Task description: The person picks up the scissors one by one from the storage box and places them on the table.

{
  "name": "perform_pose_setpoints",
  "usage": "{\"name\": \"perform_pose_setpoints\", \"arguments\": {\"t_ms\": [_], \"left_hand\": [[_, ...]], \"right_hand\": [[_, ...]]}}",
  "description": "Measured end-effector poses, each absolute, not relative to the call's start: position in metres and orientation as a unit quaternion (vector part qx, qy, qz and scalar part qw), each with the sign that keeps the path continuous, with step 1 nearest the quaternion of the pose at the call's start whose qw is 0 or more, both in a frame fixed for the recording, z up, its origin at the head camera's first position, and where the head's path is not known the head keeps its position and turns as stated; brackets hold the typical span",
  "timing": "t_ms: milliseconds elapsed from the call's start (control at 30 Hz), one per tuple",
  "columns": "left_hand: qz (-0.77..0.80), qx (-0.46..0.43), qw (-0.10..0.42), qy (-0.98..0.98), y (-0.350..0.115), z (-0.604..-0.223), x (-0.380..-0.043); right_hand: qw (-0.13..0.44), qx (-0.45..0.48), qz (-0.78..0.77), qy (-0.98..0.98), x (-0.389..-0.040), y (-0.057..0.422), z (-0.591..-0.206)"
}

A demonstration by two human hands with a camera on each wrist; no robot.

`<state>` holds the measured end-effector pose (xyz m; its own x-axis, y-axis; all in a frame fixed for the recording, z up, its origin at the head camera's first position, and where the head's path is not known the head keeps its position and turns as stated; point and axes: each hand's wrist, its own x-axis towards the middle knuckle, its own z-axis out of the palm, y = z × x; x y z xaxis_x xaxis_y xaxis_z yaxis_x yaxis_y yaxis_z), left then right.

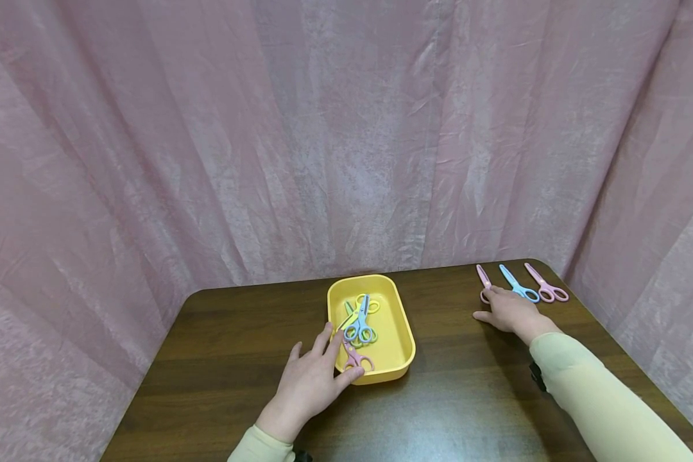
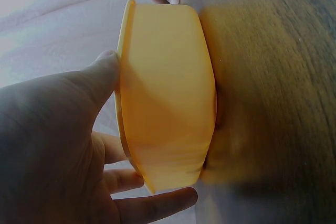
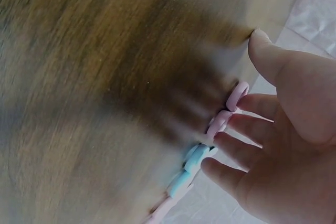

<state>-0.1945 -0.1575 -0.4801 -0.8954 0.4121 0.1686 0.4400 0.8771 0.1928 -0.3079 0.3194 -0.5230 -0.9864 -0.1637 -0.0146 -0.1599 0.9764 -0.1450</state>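
Observation:
A yellow tray [image 1: 389, 337] stands near the middle of the table with several scissors inside. Blue scissors [image 1: 364, 309] lie on top of yellow scissors [image 1: 374, 307] and green ones, and pink scissors [image 1: 356, 357] are at the near left corner. My left hand [image 1: 307, 385] rests at that corner, thumb on the rim [image 2: 119, 72] and fingers spread along the left side. At the back right, my right hand [image 1: 514, 312] reaches over the leftmost pink scissors [image 1: 482, 276], fingers extended near their handles and partly hiding them. Contact there is unclear.
To the right of those scissors lie blue scissors [image 1: 513, 280] and another pink pair [image 1: 545, 290], blades pointing away. The dark wooden table [image 1: 231, 346] ends at pink curtains [image 1: 346, 141] behind, with more curtain along the right side.

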Motion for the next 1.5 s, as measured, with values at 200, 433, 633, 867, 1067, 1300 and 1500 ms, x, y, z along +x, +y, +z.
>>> {"name": "perform_pose_setpoints", "arguments": {"t_ms": [200,433,633,867,1067,1300,1500], "left_hand": [[-0.116,-0.219,0.056,-0.967,-0.158,-0.479,-0.194],[-0.112,-0.219,0.055,-0.968,-0.158,-0.478,-0.194],[-0.113,-0.217,0.050,-0.968,-0.157,-0.477,-0.194],[-0.113,-0.216,0.049,-0.969,-0.157,-0.477,-0.194],[-0.115,-0.217,0.051,-0.968,-0.158,-0.477,-0.194],[-0.114,-0.218,0.049,-0.968,-0.158,-0.477,-0.194],[-0.119,-0.215,0.048,-0.968,-0.157,-0.478,-0.196]], "right_hand": [[0.022,-0.082,-0.080,0.993,-0.299,0.310,-0.508],[0.024,-0.083,-0.071,0.994,-0.289,0.301,-0.496],[0.005,-0.089,-0.072,0.993,-0.307,0.321,-0.525],[0.021,-0.069,-0.087,0.994,-0.288,0.299,-0.497],[0.021,-0.064,-0.089,0.994,-0.279,0.291,-0.486],[-0.011,-0.071,-0.077,0.994,-0.274,0.289,-0.492],[-0.056,-0.095,-0.061,0.992,-0.269,0.288,-0.498]]}}
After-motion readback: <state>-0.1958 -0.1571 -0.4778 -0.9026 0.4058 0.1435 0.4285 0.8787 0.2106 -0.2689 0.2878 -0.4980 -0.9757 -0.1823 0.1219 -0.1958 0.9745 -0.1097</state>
